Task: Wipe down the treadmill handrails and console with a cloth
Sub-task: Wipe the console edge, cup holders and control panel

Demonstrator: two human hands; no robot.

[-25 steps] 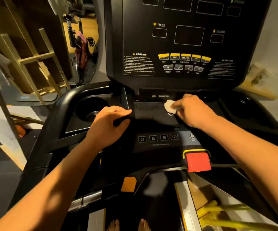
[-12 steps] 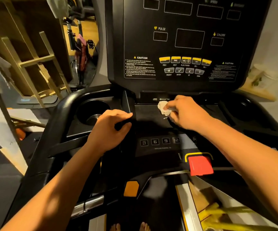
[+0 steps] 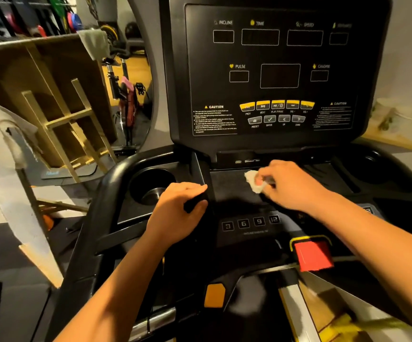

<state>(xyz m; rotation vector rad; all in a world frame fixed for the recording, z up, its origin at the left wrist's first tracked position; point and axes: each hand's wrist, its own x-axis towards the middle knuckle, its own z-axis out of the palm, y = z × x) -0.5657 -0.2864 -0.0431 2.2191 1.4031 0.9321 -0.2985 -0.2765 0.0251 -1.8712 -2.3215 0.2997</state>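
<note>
The black treadmill console fills the upper middle, its display panel dark. Below it lies a flat black tray. My right hand holds a small white cloth bunched in its fingers and presses it onto the tray. My left hand grips a short black handle at the tray's left edge. The curved left handrail runs down the left side.
A round cup holder sits left of the tray, another recess at right. A row of numbered buttons and a red safety key lie below the tray. A wooden frame leans at far left.
My right hand has slid the cloth across the tray, first leftward, now a little back toward the near side. The camera tilted up, showing more of the console. My left hand keeps its grip.
</note>
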